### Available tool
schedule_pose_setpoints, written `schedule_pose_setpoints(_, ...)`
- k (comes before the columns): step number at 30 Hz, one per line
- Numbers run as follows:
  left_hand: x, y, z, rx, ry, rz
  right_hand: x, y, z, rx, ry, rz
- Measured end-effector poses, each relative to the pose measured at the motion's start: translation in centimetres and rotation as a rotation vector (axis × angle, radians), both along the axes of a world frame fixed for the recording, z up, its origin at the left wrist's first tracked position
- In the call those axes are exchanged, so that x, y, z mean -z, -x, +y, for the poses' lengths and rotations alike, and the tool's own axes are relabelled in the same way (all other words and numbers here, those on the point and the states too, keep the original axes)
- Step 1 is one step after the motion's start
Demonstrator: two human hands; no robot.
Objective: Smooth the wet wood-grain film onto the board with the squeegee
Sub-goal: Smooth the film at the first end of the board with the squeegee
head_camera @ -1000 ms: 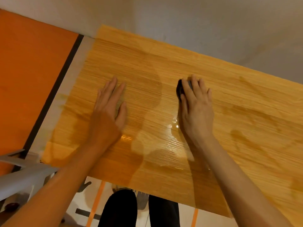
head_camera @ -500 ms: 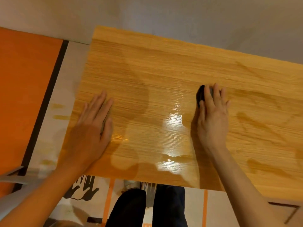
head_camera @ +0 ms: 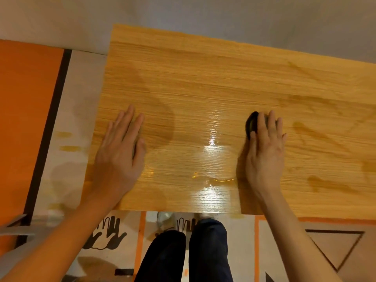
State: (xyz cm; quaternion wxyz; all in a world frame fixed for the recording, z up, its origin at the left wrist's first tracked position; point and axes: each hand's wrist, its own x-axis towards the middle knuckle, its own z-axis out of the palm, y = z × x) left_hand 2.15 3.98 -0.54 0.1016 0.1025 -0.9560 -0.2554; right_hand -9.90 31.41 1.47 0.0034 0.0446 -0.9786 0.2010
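We are drawing our right hand (head_camera: 264, 147) rightward across the wood-grain film (head_camera: 203, 82), its fingers pressing the dark squeegee (head_camera: 250, 123) flat; the glossy wet band now lying left of it suggests water being pushed outward. Our left hand (head_camera: 120, 151) is resting flat, fingers straight, well apart. Most of the squeegee is hiding under our fingers, and the board beneath the film is not showing.
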Motion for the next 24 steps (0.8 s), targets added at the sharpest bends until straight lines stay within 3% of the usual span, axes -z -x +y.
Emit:
schedule_pose_setpoints(3,0.1,0.2,-0.1,-0.012,0.005,-0.016,0.1,-2.5,-5.0,0.013,0.013,0.044)
schedule_pose_setpoints(7,0.1,0.2,0.0,-0.024,0.019,-0.021,0.5,-6.7,-11.8,-0.305,0.043,0.061)
schedule_pose_setpoints(10,0.0,0.2,0.0,-0.025,0.028,-0.035,0.3,-5.8,-9.3,-0.465,0.004,0.048)
schedule_pose_setpoints(15,-0.1,0.3,0.1,-0.039,0.045,-0.059,-0.2,-3.7,1.0,-0.104,0.010,0.023)
schedule_pose_setpoints(18,-0.1,0.5,0.0,-0.044,0.044,-0.067,0.1,-4.8,-2.2,-0.005,0.022,0.055)
schedule_pose_setpoints(21,-0.3,0.4,0.0,-0.057,0.026,-0.086,0.6,-7.8,-8.8,-0.222,0.088,0.097)
schedule_pose_setpoints(24,-0.6,0.1,-0.1,-0.035,-0.023,-0.104,0.4,-8.7,-9.5,-0.499,0.104,0.058)
